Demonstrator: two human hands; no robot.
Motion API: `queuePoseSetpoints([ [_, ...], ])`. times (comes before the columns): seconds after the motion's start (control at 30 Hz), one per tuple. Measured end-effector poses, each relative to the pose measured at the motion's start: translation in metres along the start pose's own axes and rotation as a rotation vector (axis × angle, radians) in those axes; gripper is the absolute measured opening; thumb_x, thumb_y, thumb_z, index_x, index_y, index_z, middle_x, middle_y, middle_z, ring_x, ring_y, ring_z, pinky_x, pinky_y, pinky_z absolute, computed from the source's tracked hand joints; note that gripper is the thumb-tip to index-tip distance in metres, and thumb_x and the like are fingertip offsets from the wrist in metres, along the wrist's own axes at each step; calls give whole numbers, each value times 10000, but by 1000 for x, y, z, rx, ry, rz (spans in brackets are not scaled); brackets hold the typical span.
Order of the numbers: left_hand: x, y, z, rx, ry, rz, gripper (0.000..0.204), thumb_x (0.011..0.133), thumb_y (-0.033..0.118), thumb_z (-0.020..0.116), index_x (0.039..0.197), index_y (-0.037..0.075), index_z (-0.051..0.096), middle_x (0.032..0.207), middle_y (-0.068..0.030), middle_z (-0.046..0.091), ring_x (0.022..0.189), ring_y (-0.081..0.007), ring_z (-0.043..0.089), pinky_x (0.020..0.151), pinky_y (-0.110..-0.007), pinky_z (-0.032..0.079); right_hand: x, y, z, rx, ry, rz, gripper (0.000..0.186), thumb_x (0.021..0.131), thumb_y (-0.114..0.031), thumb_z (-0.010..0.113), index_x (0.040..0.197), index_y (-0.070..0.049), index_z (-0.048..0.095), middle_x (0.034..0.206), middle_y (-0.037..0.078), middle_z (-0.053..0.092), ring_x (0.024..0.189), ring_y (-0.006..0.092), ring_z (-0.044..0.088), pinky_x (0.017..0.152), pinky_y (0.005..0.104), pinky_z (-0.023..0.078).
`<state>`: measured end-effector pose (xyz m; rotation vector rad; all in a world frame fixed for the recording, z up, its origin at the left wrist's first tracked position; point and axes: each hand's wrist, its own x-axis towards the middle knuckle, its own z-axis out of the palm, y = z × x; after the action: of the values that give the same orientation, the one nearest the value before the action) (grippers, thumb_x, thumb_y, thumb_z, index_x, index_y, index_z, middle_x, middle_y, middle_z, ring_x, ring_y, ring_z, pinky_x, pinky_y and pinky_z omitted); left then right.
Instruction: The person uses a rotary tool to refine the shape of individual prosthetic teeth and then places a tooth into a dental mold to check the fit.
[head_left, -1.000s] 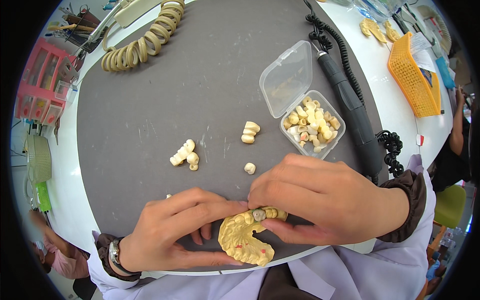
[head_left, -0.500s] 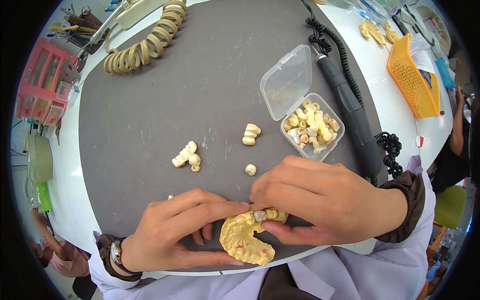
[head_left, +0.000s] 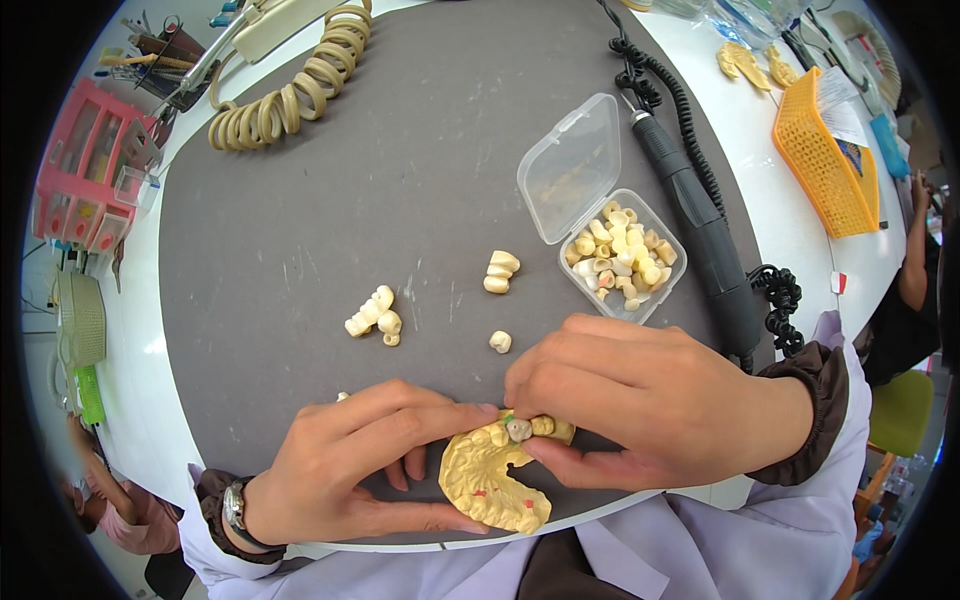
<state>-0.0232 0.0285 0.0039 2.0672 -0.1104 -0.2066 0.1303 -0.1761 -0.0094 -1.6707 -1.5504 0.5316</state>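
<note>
A yellow plaster dental cast (head_left: 485, 475) with small red marks and a grey tooth piece (head_left: 519, 430) lies low in the view, near the mat's front edge. My left hand (head_left: 365, 450) grips the cast from the left, index finger at its top and thumb along its lower edge. Over the right end of the cast, my right hand (head_left: 640, 400) is closed on it, fingertips pinched beside the grey piece. Above the hands rest a single crown (head_left: 500, 342), a stack of joined crowns (head_left: 500, 271) and a loose crown cluster (head_left: 372, 318).
An open clear box (head_left: 625, 260) of crowns, a black handpiece (head_left: 690, 215) with coiled cord and a beige coiled hose (head_left: 280, 118) lie on the grey mat (head_left: 250, 260). An orange basket (head_left: 820, 160) and pink rack (head_left: 90, 165) flank it. Other people sit at both sides.
Both hands stay on the cast; my right fingers have shifted slightly right and down. The objects on the mat appear a little lower in the picture.
</note>
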Motion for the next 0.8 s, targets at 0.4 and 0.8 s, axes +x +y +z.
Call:
queuePoseSetpoints([
  [0.4,0,0,0,-1,-5,-3,629,702,200,891,1270,75,651,995,-31,638,657,-69,566,565,-208,511,1,0,0,-16,-8,-2,277,765,-79,779,981,-46,608,967,35,627,783,217,595,628,310,506],
  [0.8,0,-1,0,0,-8,1,603,713,187,884,1260,75,657,1006,-36,640,659,-68,571,561,-205,514,1,0,0,-66,-9,-24,265,781,-109,771,983,-59,608,977,15,619,776,193,586,572,294,507],
])
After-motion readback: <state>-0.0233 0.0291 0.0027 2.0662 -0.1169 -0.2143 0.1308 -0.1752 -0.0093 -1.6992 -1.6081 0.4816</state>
